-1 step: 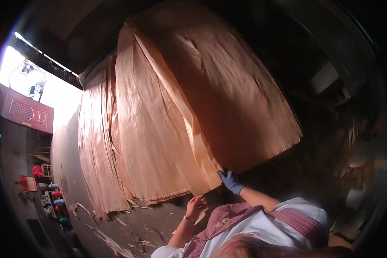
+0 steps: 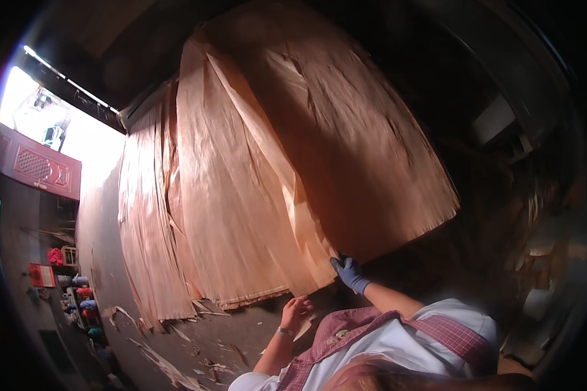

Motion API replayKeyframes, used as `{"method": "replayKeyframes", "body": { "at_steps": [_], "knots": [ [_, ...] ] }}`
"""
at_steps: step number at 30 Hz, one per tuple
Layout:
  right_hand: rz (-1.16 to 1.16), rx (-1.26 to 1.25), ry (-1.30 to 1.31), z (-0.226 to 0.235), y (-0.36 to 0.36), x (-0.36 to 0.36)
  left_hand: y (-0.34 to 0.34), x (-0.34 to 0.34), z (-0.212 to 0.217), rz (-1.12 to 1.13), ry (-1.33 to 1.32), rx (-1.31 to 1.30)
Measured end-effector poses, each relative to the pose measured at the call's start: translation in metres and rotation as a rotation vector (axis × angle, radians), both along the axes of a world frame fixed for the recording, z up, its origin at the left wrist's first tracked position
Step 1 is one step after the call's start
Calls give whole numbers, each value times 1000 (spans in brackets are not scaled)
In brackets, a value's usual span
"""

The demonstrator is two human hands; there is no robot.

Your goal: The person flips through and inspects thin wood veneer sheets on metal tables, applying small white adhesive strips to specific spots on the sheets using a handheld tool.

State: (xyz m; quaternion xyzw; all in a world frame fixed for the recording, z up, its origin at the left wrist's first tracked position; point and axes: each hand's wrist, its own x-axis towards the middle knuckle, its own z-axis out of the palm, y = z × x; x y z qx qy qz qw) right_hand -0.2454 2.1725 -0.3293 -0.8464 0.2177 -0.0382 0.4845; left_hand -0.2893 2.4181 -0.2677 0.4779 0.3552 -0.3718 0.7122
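Note:
Large thin brown wood veneer sheets lie overlapped in a broad stack before me. A raised, folded edge of the upper veneer sheet [image 2: 248, 195] runs lengthwise from the far end down toward me. My right hand [image 2: 351, 274], in a blue-grey glove, is closed on the near corner of that sheet. Bare and wearing a wristband, my left hand [image 2: 296, 314] is just below the sheet's near edge, its fingers loosely bent. A pale sliver [image 2: 304, 329] shows beside its fingers; whether they touch it is unclear. Shadow covers the right-hand veneer [image 2: 365, 195].
Torn veneer strips [image 2: 166, 368] litter the grey floor at lower left. Farther left stand a shelf with coloured items [image 2: 85, 306], a red box [image 2: 42, 275] and a reddish panel door [image 2: 39, 163] beside a bright opening. The right side is dark, with indistinct objects.

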Motion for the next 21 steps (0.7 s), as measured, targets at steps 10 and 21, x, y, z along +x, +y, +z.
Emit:
{"method": "replayKeyframes", "body": {
  "at_steps": [10, 21],
  "knots": [
    [48, 63, 121, 7, -26, 24, -15, 5, 5, 39, -48, 48],
    [469, -618, 338, -50, 34, 21, -83, 104, -34, -174, -661, 751]
  ]
}}
